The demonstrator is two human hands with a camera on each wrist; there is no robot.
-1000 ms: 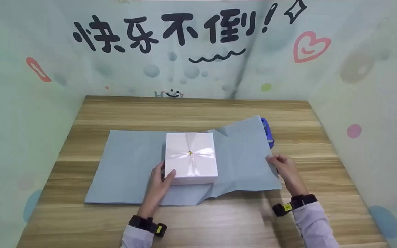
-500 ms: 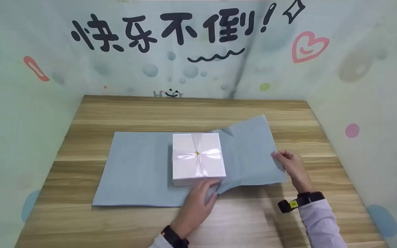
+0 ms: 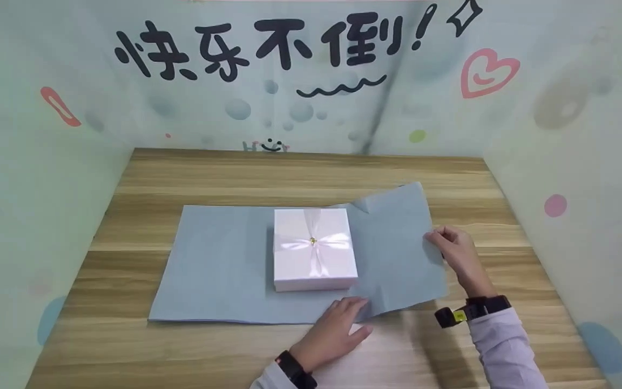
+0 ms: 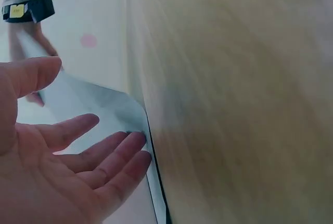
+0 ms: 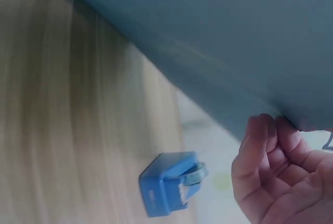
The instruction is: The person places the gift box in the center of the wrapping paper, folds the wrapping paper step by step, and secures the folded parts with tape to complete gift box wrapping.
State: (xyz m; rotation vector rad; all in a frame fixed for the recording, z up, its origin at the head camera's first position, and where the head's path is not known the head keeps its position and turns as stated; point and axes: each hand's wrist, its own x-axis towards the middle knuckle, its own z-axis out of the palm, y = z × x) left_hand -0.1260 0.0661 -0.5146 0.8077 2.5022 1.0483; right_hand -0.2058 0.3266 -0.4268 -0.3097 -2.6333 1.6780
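- On the counter (image 3: 208,173), a white box (image 3: 296,262) with a satin ribbon (image 3: 335,241) is sitting on blue paper (image 3: 216,262), neither hand touching it.
- The right hand (image 3: 458,254) is pinching the paper's right edge between thumb and fingers, holding that end raised; too sharp a pull could be tearing it, and a crease (image 3: 361,206) is already showing along the far edge.
- Since only its own weight appears to be steadying the box, a tug on the paper could be dragging or turning it.
- The left hand (image 3: 332,335) is holding nothing, its fingers lying loosely outstretched at the near edge; I can't be sure the tips are touching the paper, but pressing unevenly there could be puckering it.
- Behind the raised end, a blue tape dispenser (image 5: 169,185) is standing almost hidden from the head view; lowering the paper carelessly could be snagging it there.
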